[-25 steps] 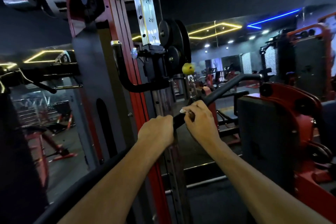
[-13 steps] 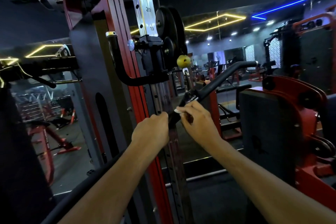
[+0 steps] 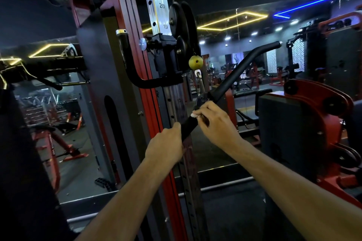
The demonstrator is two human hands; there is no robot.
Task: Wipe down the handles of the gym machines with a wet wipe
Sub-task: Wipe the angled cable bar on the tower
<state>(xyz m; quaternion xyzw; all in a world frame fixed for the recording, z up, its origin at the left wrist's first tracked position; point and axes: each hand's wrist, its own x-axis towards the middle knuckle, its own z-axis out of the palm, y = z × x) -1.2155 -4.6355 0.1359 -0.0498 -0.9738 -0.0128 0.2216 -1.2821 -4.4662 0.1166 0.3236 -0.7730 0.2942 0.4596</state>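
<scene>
A long black pull-down bar (image 3: 238, 72) hangs from the cable clip (image 3: 199, 82) of the red machine and slants from lower left up to the right. My left hand (image 3: 166, 145) grips the bar just left of its centre. My right hand (image 3: 215, 121) is wrapped round the bar near the centre joint and holds a white wet wipe (image 3: 195, 115) against it; only a small edge of the wipe shows past my fingers. The bar's far left end is hidden behind my left arm.
The red cable column with its numbered silver rail (image 3: 158, 6), black pulley (image 3: 183, 25) and yellow-green stop ball (image 3: 195, 62) stands straight ahead. A black curved side handle (image 3: 125, 58) sticks out left of it. Another red and black machine (image 3: 313, 123) crowds the right.
My right hand with the wipe has stayed near the bar's centre joint while the bar tilted slightly, its right end rising. The left hand keeps its grip.
</scene>
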